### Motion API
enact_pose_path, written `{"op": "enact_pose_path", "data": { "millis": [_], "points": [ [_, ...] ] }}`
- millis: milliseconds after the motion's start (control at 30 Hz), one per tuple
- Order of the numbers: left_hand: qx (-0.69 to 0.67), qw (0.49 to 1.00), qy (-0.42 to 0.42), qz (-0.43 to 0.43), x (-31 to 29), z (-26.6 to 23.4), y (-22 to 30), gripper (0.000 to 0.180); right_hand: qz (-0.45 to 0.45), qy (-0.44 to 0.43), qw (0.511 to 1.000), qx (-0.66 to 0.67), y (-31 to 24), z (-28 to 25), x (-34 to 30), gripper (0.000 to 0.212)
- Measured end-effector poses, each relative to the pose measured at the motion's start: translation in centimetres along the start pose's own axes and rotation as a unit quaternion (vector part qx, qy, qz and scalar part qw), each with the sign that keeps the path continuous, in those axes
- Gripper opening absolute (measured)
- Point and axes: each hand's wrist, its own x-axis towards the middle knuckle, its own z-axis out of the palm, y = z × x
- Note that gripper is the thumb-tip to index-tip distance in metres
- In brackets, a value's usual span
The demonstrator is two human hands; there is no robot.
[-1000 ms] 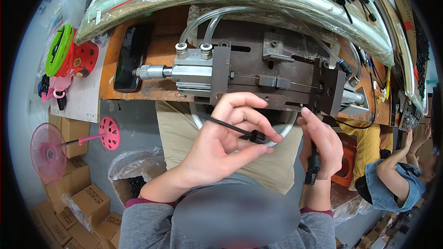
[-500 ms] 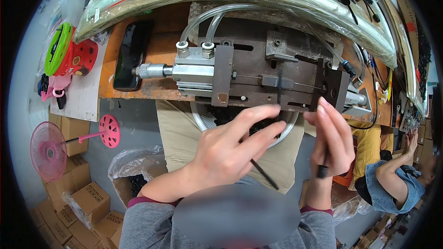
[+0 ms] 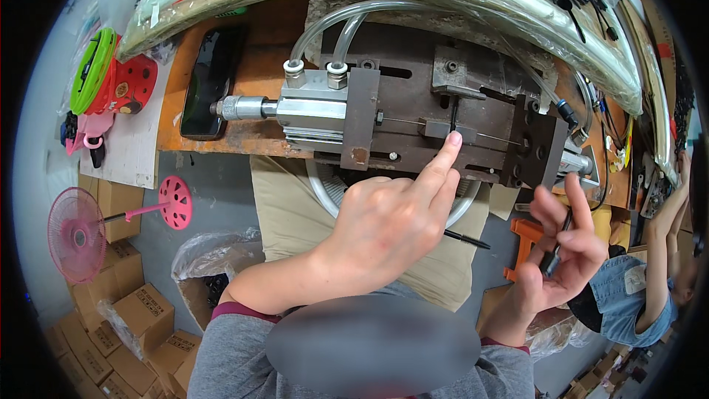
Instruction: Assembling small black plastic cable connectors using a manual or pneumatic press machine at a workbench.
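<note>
Workbench [image 3: 245, 138]: left hand [image 3: 391, 214] now at block [image 3: 434, 128]

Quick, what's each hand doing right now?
Left hand: index finger at a black rod on the metal fixture; second rod pokes out beneath, grip hidden.
Right hand: partly curled, holding a black piece.

Single fisheye view — head-worn, facing down, close over left hand [image 3: 391, 218] and right hand [image 3: 565, 258], workbench [image 3: 247, 135] ahead, straight edges bowed

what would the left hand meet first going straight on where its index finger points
Most likely the thin black rod just ahead of the left hand, perhaps touching it; depth is unclear.
</note>
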Motion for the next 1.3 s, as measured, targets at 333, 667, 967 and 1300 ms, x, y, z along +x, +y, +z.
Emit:
{"op": "enact_pose_path", "data": {
  "millis": [333,667,967,1300],
  "points": [
    [-0.020,1.000,0.012,-0.003,-0.2,0.3,-0.2,0.024,-0.055,-0.056,0.973,-0.218,-1.4,0.5,0.2,0.045],
    [-0.323,0.943,-0.050,-0.062,-2.9,-2.4,-1.2,0.034,-0.139,-0.164,0.930,-0.298,1.1,4.3,1.5,0.025],
    [-0.662,0.702,-0.113,-0.239,-3.9,-3.9,-1.3,0.059,-0.177,-0.189,0.879,-0.400,1.9,6.3,1.9,0.022],
    [-0.701,0.640,-0.135,-0.285,-3.2,-4.2,-1.1,0.041,-0.116,-0.212,0.889,-0.389,0.6,6.2,2.2,0.019]
  ]
}}
